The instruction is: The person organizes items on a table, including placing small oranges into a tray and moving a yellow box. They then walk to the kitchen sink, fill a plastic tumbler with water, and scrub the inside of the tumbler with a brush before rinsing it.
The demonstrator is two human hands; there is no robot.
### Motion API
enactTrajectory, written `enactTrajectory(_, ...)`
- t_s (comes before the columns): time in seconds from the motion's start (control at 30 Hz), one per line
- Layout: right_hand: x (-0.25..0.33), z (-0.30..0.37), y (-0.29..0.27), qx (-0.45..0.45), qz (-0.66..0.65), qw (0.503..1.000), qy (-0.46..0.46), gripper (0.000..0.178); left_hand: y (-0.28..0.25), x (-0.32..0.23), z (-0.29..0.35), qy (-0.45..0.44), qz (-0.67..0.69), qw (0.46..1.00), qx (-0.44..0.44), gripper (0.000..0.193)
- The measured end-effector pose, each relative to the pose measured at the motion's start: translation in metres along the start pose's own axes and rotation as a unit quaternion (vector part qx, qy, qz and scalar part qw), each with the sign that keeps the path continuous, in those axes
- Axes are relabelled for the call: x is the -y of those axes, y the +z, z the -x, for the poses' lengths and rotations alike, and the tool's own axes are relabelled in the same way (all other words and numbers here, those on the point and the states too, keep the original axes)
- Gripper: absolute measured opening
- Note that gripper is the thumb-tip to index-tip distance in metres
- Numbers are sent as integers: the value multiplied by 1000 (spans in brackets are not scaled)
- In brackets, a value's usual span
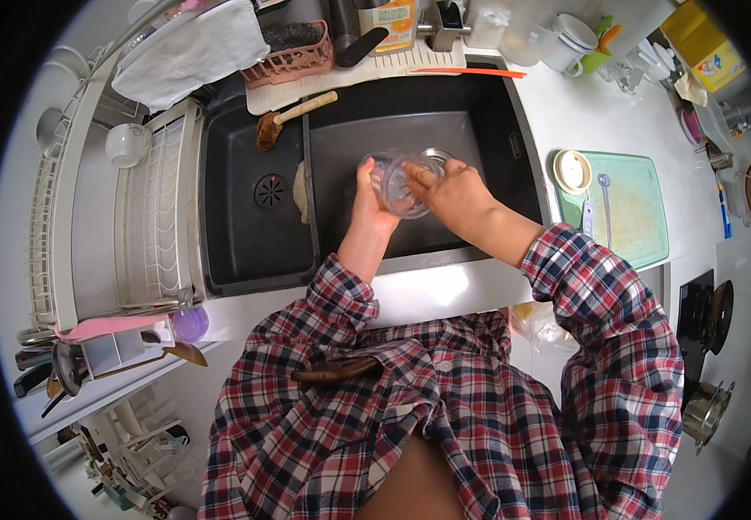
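Observation:
Over the dark sink (479, 130) I hold a clear glass jar (397, 184) tilted on its side. My left hand (367, 204) grips the jar's left wall. My right hand (449, 191) rests on the jar's rim, its fingers reaching into the mouth. Both sleeves are red plaid, pushed up the forearms. The jar's inside is too blurred to tell what it holds.
A wooden-handled brush (293, 115) lies on the sink divider. A white dish rack (163, 204) with a cup (126, 143) stands at left. At right a green cutting board (631, 208) carries a round lid (572, 171) and a spoon (605, 199). Cups and bottles crowd the back counter.

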State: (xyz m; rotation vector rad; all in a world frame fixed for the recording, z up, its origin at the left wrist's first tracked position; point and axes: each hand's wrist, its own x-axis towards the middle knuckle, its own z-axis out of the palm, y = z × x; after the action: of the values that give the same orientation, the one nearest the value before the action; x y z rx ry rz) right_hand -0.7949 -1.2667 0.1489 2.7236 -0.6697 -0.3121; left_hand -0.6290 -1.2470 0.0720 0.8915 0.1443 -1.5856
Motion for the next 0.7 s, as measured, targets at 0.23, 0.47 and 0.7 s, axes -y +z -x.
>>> enactTrajectory(0.23, 29, -5, 1, 39, -353, 925, 134, 58, -1, -8, -3, -6, 18, 999, 38, 47)
enactTrajectory(0.47, 44, -24, -22, 39, -582, 805, 112, 70, 4, -10, 9, 16, 22, 1000, -16, 54)
enactTrajectory(0.7, 20, -18, -23, 115, -662, 736, 75, 74, 11, -18, 5, 7, 28, 1000, 5, 56)
